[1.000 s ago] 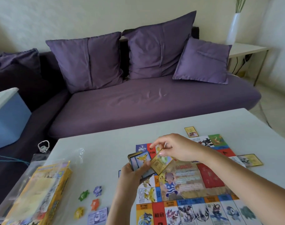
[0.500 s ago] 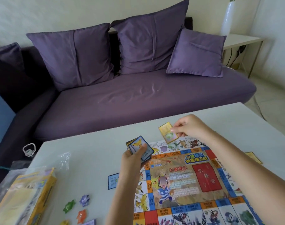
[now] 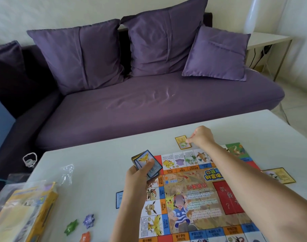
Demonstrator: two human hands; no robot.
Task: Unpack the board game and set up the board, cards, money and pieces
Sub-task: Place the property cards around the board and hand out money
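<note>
The colourful game board lies flat on the white table. My left hand grips a stack of blue-bordered cards over the board's left edge. My right hand reaches past the board's far edge and pinches the right side of a yellow card that lies on the table. Another yellow card lies beside the board's right edge, and a blue card peeks out on the left behind my left arm. Green, purple and orange star-shaped pieces sit near the front left.
The yellow game box lies at the table's front left inside clear plastic wrap. A purple sofa with cushions stands just behind the table. A white side table and a white vase are at the back right.
My right hand took a yellow card from the stack, carried it away past the board's far edge and lowered it onto the table. My left hand kept the stack.
</note>
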